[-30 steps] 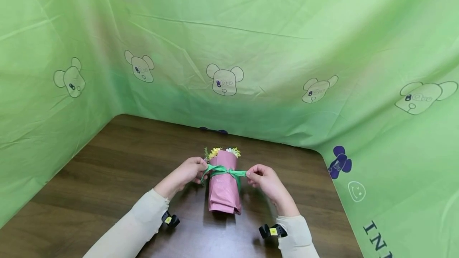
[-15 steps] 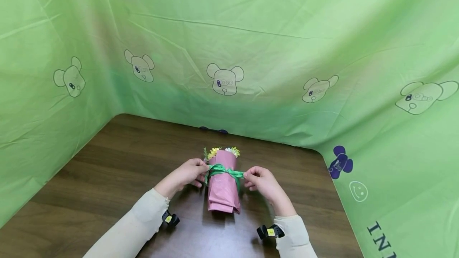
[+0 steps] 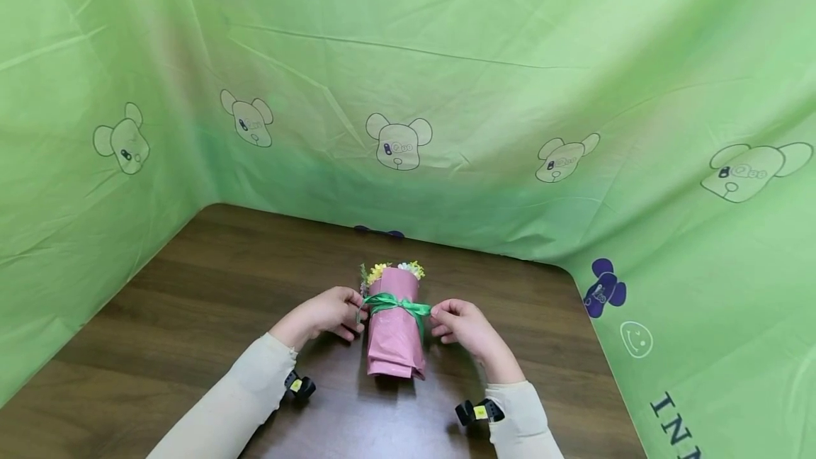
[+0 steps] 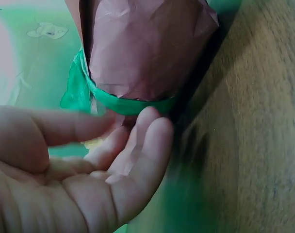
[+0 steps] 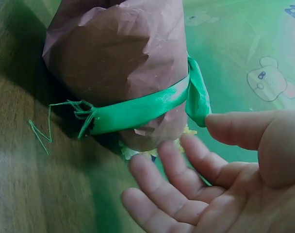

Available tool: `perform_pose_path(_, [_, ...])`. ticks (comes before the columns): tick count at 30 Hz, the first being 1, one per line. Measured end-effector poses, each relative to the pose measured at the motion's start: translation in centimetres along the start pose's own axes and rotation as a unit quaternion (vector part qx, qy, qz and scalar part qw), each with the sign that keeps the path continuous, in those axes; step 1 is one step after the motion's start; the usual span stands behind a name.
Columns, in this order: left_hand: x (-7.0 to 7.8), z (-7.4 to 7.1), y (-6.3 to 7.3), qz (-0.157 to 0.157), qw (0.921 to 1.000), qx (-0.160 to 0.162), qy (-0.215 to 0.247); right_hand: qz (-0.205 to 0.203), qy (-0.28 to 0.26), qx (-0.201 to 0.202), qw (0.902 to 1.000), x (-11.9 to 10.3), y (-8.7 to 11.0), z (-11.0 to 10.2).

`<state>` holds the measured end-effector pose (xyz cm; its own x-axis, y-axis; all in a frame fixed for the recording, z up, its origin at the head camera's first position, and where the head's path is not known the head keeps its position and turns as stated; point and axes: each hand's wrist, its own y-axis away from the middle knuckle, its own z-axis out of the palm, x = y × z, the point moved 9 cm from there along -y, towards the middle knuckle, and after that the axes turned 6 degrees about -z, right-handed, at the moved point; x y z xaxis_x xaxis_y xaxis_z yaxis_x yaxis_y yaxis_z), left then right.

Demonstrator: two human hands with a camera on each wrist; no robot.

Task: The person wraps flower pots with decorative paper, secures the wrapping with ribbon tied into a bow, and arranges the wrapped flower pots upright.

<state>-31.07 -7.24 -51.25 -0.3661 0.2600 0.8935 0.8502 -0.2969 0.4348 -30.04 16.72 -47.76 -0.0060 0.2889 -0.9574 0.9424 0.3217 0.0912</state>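
Note:
A bouquet wrapped in pink paper (image 3: 394, 346) lies on the table, its yellow and white flowers (image 3: 377, 272) showing at the far end. Round its middle runs a green ribbon (image 3: 382, 301) tied in a bow. My left hand (image 3: 328, 314) is at the bow's left side, fingers loosely bent; in the left wrist view its blurred thumb is close below the ribbon band (image 4: 133, 104). On the other side, my right hand (image 3: 468, 328) has its thumb tip at the ribbon loop (image 5: 198, 99), the other fingers spread apart from it. Frayed green threads (image 5: 49, 121) trail from a ribbon end.
The dark wooden table (image 3: 255, 253) has green cloth (image 3: 478, 55) with printed bear heads hanging along its back and sides. A black wrist strap with a yellow tag (image 3: 481, 412) sits on the right wrist, and a similar strap (image 3: 299, 384) on the left.
Both hands have moved inward from the pulled-out ribbon, and the bow now lies looser. The left fingers have loosened and dropped slightly; the right hand's grip on the ribbon has opened.

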Motion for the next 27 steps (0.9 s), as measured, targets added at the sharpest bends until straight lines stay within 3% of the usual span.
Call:
perform_pose_path(4, [-0.1, 0.7, 0.3, -0.005, 0.9991, -0.041, -0.014, 0.0, -0.01, -0.063, 0.998, 0.4, 0.1, 1.2])
perform_pose_path(8, [-0.3, 1.1, 0.4, -0.007, 0.9982, -0.059, -0.008, 0.012, -0.033, -0.107, 0.9936, 0.9, 0.2, 2.2])
perform_pose_path(19, [-0.5, 2.7, 0.4, 0.003, 0.9955, -0.094, -0.004, 0.035, -0.076, -0.117, 0.9896, 1.6, 0.0, 4.2])
perform_pose_path(27, [-0.5, 3.0, 0.2, 0.008, 0.997, -0.077, -0.004, 0.048, -0.091, -0.096, 0.99, 1.7, 0.0, 4.7])
